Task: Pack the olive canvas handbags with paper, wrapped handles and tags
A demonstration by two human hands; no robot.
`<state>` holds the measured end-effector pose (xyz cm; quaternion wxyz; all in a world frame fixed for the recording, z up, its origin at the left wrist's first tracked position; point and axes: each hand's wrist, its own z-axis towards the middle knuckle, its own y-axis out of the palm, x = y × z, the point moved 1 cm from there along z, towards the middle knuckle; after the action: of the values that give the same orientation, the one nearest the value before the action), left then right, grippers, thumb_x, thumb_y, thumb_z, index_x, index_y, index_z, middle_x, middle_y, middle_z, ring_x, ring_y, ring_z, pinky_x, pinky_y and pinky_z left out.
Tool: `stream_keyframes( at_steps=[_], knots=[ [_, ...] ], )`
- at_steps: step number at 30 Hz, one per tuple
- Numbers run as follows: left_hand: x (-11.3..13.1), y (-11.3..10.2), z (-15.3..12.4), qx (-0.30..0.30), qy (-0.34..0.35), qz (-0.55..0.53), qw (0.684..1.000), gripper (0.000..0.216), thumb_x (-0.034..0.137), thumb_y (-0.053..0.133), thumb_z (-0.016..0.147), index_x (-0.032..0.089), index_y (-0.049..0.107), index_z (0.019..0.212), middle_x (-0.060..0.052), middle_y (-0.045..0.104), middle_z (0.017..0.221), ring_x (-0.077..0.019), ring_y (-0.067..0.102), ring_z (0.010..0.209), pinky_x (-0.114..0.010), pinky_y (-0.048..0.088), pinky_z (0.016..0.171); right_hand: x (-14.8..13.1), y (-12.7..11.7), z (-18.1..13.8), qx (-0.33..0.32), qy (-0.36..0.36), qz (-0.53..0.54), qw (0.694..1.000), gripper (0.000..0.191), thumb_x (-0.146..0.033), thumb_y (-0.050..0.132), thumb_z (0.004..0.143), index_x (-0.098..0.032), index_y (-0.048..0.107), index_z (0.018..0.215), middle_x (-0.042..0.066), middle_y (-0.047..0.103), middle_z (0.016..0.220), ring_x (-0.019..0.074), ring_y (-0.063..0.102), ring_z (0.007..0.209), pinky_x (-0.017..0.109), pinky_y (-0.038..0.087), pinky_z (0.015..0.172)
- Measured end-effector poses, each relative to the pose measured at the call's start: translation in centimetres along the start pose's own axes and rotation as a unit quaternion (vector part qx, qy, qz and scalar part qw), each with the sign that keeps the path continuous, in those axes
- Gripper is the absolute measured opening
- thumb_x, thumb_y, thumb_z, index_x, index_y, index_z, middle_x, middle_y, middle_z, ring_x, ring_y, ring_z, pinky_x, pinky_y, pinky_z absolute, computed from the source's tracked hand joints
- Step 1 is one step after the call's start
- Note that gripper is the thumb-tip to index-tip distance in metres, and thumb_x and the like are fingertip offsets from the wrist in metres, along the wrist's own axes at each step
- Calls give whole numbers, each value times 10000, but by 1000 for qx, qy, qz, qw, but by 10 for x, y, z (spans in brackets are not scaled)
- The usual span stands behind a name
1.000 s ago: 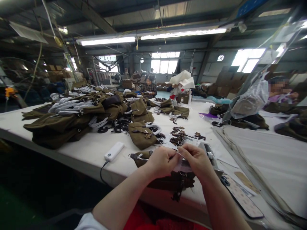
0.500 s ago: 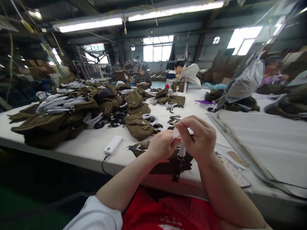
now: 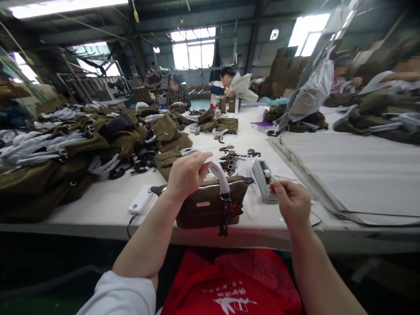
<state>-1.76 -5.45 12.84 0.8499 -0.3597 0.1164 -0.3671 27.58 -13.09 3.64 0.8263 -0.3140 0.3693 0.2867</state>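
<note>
My left hand (image 3: 187, 177) is closed around the white-wrapped handle of an olive handbag (image 3: 197, 212). The bag stands upright at the table's front edge, its silver zip along the top and a small metallic plate on its front. From a ring at the handle's right end hangs a dark brown charm (image 3: 234, 209) with a strap. My right hand (image 3: 293, 203) is apart from the bag, thumb and fingers pinched together beside a grey tape dispenser (image 3: 269, 194). Whatever the pinch may hold is too small to make out.
A large heap of olive bags (image 3: 127, 140) with white-wrapped handles covers the left of the white table (image 3: 187, 238). A white power bank (image 3: 140, 199) with a cable lies near the edge. Brown charms (image 3: 229, 162) lie behind the bag. Large flat sheets (image 3: 361, 170) cover the right. Co-workers sit beyond.
My hands have moved apart: the left is on the bag's handle, the right has gone right to the dispenser. The white piece between them no longer shows there. The view has shifted right.
</note>
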Motion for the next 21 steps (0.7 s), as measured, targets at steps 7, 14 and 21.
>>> stream_keyframes(
  at_steps=[7, 14, 21],
  knots=[
    [-6, 14, -23, 6, -32, 7, 999, 325, 352, 511, 915, 161, 621, 1153, -102, 716, 1017, -232, 666, 924, -334, 519, 819, 72, -4, -40, -181, 69, -166, 967, 354, -503, 527, 886, -194, 685, 815, 40, 702, 753, 195, 638, 690, 294, 447, 649],
    [-3, 2, -90, 134, -119, 56, 982, 669, 464, 698, 775, 141, 489, 1322, -177, 611, 1240, -312, 562, 1176, -464, 416, 1043, 111, 30, -78, -282, 63, -349, 891, 367, -428, 604, 845, -158, 635, 1091, 113, 671, 1046, 242, 656, 888, 323, 451, 767],
    [-40, 33, -134, -9, -170, 111, 979, 330, 522, 650, 809, 207, 642, 908, -80, 724, 920, -275, 660, 934, -474, 357, 1027, 132, 63, -84, -242, 11, -405, 882, 271, -306, 428, 974, -166, 612, 1115, 114, 639, 1079, 232, 624, 963, 308, 417, 803]
  ],
)
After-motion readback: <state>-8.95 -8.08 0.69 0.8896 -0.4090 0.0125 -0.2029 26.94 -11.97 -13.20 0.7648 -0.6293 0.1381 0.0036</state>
